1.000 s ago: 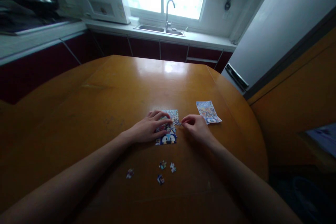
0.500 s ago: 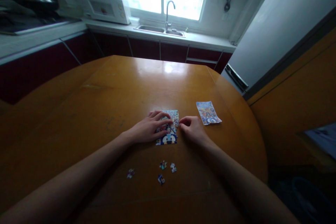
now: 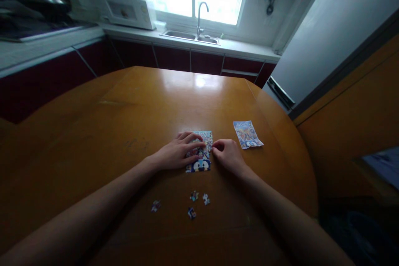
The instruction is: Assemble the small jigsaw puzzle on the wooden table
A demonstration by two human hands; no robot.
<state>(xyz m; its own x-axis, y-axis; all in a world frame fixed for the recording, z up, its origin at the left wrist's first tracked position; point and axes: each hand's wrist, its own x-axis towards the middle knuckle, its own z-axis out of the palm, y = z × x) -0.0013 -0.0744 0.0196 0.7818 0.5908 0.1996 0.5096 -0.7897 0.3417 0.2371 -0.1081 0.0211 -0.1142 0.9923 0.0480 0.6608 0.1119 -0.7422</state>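
A mostly assembled jigsaw puzzle [image 3: 202, 165] with a blue cartoon dog face along its near edge lies on the wooden table. My left hand [image 3: 183, 151] rests flat across its left and middle part, fingers spread, covering much of the picture. At the puzzle's right edge, my right hand [image 3: 229, 156] is closed in a pinch on a puzzle piece, mostly hidden by the fingertips. Closer to me lie several loose puzzle pieces [image 3: 194, 195], one [image 3: 156, 205] farther left than the others.
A creased picture sheet [image 3: 248, 135] with a similar design lies right of the puzzle. The rounded wooden table [image 3: 140, 104] reaches toward a counter with a sink [image 3: 179, 34] and a microwave [image 3: 129, 10]. A refrigerator [image 3: 327, 29] stands at the right.
My right hand has shifted very slightly down and left at the puzzle's edge, still pinched. My left hand and the loose pieces stay in place.
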